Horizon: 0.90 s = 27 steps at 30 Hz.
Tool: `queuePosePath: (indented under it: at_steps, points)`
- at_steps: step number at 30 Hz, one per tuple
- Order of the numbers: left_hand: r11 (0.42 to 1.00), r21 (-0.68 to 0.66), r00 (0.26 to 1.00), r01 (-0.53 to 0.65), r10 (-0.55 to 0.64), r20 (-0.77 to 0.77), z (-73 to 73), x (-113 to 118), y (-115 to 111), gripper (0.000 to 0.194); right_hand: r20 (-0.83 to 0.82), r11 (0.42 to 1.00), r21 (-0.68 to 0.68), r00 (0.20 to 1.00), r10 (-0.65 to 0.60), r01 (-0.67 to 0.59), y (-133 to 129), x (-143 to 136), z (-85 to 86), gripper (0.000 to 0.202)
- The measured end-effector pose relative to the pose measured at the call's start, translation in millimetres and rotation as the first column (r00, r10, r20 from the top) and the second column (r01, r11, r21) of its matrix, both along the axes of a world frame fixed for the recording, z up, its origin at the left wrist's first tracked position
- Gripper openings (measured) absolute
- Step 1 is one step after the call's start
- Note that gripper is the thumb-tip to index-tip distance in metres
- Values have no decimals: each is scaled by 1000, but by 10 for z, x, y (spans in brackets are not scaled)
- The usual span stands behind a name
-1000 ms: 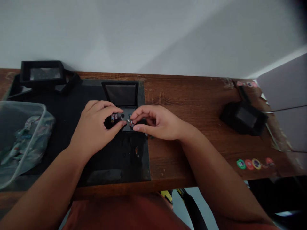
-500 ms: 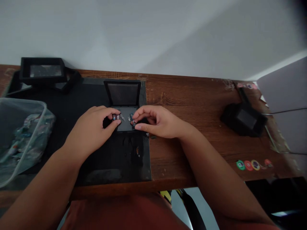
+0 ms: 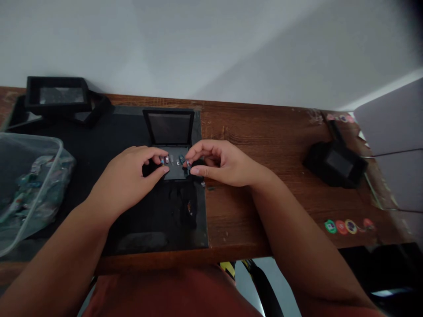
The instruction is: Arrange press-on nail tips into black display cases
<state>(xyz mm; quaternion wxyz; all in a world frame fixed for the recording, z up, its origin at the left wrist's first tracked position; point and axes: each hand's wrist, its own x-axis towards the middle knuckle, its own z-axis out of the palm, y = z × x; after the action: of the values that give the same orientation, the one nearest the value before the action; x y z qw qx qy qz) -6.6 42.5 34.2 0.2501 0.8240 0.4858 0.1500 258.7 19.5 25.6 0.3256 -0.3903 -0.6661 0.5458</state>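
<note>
A small black box (image 3: 174, 175) lies on the black mat with its framed, see-through lid (image 3: 169, 127) raised at the back. Several small trinkets (image 3: 171, 159) rest on its grey inside. At the box's left side, my left hand (image 3: 135, 172) has thumb and forefinger closed around a small coloured piece (image 3: 162, 161). On the right side my right hand (image 3: 220, 164) pinches a small dark piece (image 3: 188, 164) between thumb and fingertips, just above the box's right edge. The exact shape of both pieces is too small to tell.
A clear plastic tub (image 3: 42, 193) of small packets stands at the left. Black framed boxes (image 3: 56, 94) are stacked at the back left. A black device (image 3: 335, 165) and round coloured badges (image 3: 341, 226) lie at the right.
My right hand has moved slightly right and up with the dark piece. The left hand has shifted a little to the right. Trinkets between them show more fully.
</note>
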Motion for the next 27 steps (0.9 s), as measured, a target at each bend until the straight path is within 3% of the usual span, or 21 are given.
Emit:
queuePosePath:
  at_steps: [5, 13, 22, 27]
  points:
    - [989, 148, 997, 22, -32, 64, 1, 131, -91, 18, -24, 1000, 6, 999, -24, 24, 16, 17, -20, 40]
    - [969, 221, 988, 115, -133, 71, -106, 218, -147, 11, -3, 1000, 22, 1000, -2, 2, 11, -8, -26, 34]
    - [964, 238, 990, 114, -129, 49, -73, 202, -169, 10, 2, 1000, -7, 1000, -18, 18, 30, 4, -55, 35]
    - [962, 273, 999, 13, -21, 26, 21, 118, -126, 12, 2, 999, -11, 999, -33, 33, 28, 2, -42, 37]
